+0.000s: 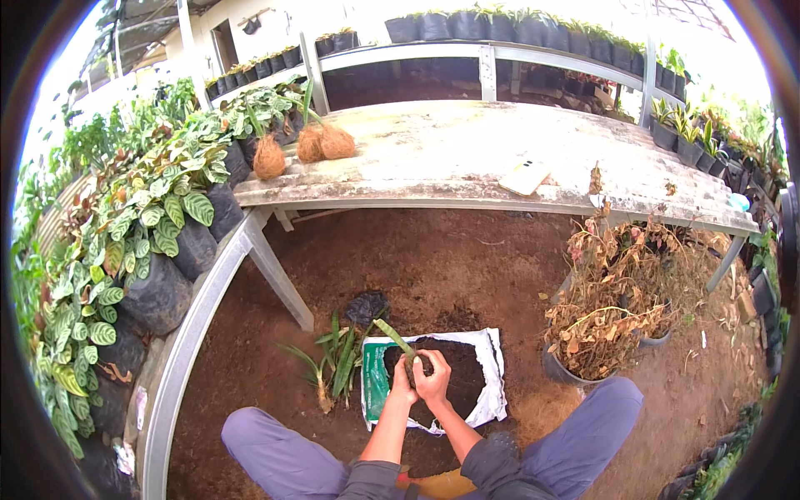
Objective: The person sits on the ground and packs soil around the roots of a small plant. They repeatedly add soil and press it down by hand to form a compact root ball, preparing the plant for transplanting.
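Both of my hands are closed around the base of a plant cutting with a thick green leaf [392,333], which leans up and to the left. My left hand [403,384] cups its lower left side. From the right, my right hand [434,379] presses its fingers against the dark clump of soil [410,365] at the base, mostly hidden by my fingers. Beneath them lies an opened white and green plastic sack [492,375] that bears writing and holds dark potting soil [459,375]. Several uprooted long-leaved plants [334,369] lie just left of the sack.
Brown coir fibre [545,409] lies right of the sack; a crumpled black plastic bag [367,307] is behind it. Withered plants [609,312] stand in pots at right. On the corrugated tabletop [431,140] are coir-wrapped plant balls [269,159] and a phone [524,177]. Potted foliage [162,206] lines the left.
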Demonstrator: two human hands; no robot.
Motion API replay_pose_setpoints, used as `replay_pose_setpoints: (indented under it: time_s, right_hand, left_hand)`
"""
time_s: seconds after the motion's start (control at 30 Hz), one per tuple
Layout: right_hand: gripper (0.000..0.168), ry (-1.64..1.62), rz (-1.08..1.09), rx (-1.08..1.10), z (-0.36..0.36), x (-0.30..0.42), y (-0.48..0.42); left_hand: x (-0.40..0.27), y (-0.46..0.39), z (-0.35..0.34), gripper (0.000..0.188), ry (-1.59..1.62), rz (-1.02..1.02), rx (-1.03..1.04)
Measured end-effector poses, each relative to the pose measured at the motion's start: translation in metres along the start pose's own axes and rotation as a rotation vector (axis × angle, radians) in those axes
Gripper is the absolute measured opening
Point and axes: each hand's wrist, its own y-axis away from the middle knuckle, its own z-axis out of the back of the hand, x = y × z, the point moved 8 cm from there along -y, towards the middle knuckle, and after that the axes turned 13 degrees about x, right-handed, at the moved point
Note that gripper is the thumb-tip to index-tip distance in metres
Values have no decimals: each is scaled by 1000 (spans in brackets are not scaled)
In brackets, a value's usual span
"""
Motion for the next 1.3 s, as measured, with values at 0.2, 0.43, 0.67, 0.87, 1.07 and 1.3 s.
replay_pose_setpoints:
  time_s: [0.2,0.43,0.67,0.87,1.07,1.3]
  right_hand:
    - [30,-96,-12,89,5,-18,-14]
    - [35,-407,-234,29,2,-62,-15]
    - [27,-545,-546,-207,27,-156,21]
    - [36,350,-555,146,49,-210,102]
    - [74,725,-459,705,14,-219,180]
    - [100,746,-546,822,-8,-228,175]
  left_hand:
    - [-4,16,-54,34,9,45,19]
    - [-8,19,-57,42,66,60,-10]
    - [-5,12,-43,52,106,52,-24]
    - [-8,19,-45,54,142,45,-70]
    - [-11,20,-39,46,130,24,-102]
    - [0,13,-42,47,128,56,-139]
